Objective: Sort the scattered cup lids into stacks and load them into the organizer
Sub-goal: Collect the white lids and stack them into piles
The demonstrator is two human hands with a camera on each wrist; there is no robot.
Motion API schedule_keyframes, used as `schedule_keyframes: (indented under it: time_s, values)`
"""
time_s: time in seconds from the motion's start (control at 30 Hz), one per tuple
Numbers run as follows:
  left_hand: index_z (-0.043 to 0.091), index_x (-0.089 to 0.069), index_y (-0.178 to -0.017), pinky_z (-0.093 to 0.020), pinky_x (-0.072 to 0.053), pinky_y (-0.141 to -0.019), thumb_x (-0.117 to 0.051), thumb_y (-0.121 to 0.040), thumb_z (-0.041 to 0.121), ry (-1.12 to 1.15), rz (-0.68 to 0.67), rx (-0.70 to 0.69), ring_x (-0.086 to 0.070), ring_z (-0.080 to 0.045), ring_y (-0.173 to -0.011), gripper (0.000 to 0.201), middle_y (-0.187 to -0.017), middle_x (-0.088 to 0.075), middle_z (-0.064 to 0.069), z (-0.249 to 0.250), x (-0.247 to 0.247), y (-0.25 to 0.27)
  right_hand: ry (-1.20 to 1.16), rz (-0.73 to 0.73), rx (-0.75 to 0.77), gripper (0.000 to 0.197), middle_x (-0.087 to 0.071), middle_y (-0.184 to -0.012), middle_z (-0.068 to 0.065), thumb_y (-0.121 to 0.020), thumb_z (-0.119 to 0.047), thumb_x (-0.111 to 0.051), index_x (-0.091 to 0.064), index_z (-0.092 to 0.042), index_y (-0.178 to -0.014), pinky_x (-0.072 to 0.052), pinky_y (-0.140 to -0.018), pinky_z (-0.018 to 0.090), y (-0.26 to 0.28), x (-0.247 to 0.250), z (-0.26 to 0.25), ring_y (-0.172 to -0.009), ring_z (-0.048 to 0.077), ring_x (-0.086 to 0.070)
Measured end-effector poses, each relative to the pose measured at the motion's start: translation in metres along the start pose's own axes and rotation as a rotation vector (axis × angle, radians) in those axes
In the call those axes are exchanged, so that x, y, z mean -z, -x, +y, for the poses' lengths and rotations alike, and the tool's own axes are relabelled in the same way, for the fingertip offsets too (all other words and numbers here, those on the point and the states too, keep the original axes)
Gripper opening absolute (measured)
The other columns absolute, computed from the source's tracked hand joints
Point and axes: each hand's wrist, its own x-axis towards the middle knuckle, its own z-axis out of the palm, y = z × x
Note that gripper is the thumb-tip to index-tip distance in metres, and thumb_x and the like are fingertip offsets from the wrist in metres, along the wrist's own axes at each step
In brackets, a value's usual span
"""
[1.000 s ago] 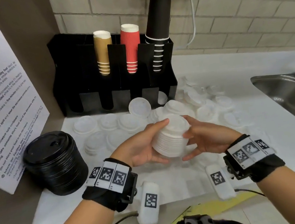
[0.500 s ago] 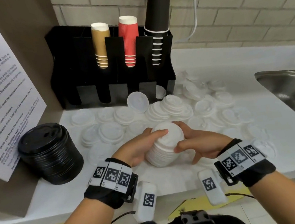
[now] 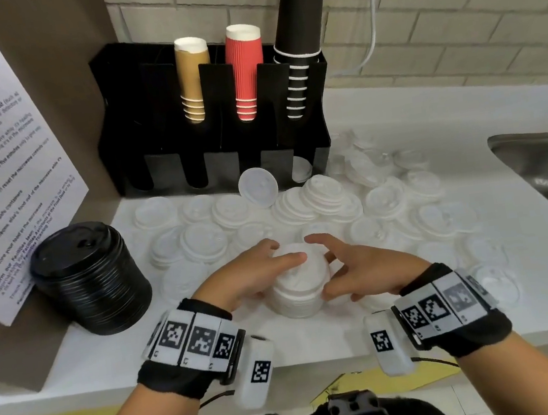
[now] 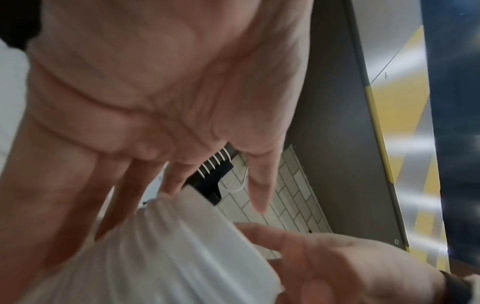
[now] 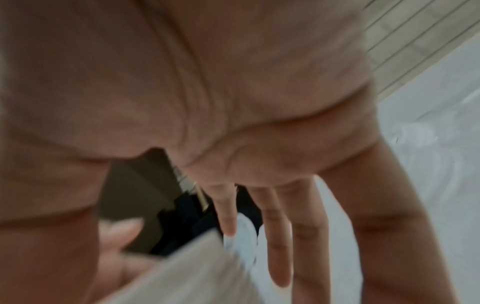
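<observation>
Upright in the black organizer (image 3: 151, 119): tan, red, black cup stacks.

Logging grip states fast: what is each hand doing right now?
Left hand: open, straight fingers resting on top of the white lid stack.
Right hand: open, fingers spread beside the stack; whether they touch it cannot be told.

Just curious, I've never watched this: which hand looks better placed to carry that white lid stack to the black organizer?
Probably the left hand: it lies over the white lid stack, nearer the organizer. The right hand only flanks it.
</observation>
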Motion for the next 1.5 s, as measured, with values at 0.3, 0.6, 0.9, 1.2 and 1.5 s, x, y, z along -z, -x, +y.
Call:
schedule_keyframes:
  time_s: [0.3, 0.6, 0.9, 1.2, 1.5]
  values:
    - [0.038, -0.019, -0.149, -0.024, -0.033, -0.097, -0.093, -0.058, 0.022, -0.345, -0.073, -0.169, -0.041, -0.013, -0.126, 0.119, -0.146, -0.038, 0.004, -0.005, 0.011, 0.0, 0.32, 0.456, -0.08, 0.045, -0.055, -0.118, -0.003, -0.081, -0.031, -0.072, -0.057, -0.025, -0.123, -0.036, -0.08, 0.019, 0.029, 0.022, 0.045, -0.098, 0.009, -0.049]
    - [0.034, -0.038, -0.133, -0.033, -0.053, -0.082, -0.09, -0.06, 0.01, -0.354, -0.071, -0.204, -0.05, -0.018, -0.115, 0.092, -0.127, -0.051, 0.01, -0.005, 0.009, -0.004, 0.446, 0.307, -0.194, 0.077, -0.042, -0.128, 0.002, -0.07, -0.03, -0.08, -0.041, -0.037, -0.136, -0.044, -0.095, 0.032, 0.014, 0.0, 0.048, -0.118, 0.023, -0.045]
    - [0.032, -0.036, -0.134, -0.028, -0.048, -0.09, -0.093, -0.056, 0.013, -0.324, -0.029, -0.22, -0.049, -0.013, -0.116, 0.098, -0.13, -0.048, 0.015, -0.005, 0.01, -0.009, -0.081, 0.478, 0.305, 0.056, -0.055, -0.115, -0.014, -0.069, -0.031, -0.083, -0.051, -0.043, -0.113, -0.051, -0.074, 0.018, 0.022, 0.009, 0.019, -0.105, 0.002, -0.054]
    - [0.037, -0.02, -0.147, -0.03, -0.042, -0.102, -0.091, -0.056, 0.004, -0.245, -0.069, -0.221, -0.049, -0.012, -0.121, 0.12, -0.148, -0.043, 0.007, -0.009, 0.015, -0.006, 0.14, 0.445, 0.388, 0.061, -0.05, -0.122, -0.011, -0.067, -0.034, -0.083, -0.055, -0.034, -0.122, -0.038, -0.087, 0.015, -0.004, -0.017, -0.001, -0.111, 0.005, -0.048]
    - [0.039, -0.004, -0.151, -0.025, -0.043, -0.097, -0.09, -0.061, 0.004, -0.22, -0.082, -0.227, -0.05, -0.012, -0.121, 0.129, -0.148, -0.043, 0.01, -0.011, 0.015, -0.006, 0.242, 0.38, 0.4, 0.063, -0.046, -0.125, -0.006, -0.07, -0.028, -0.081, -0.058, -0.03, -0.129, -0.035, -0.1, 0.02, -0.009, -0.019, -0.014, -0.117, 0.01, -0.044]
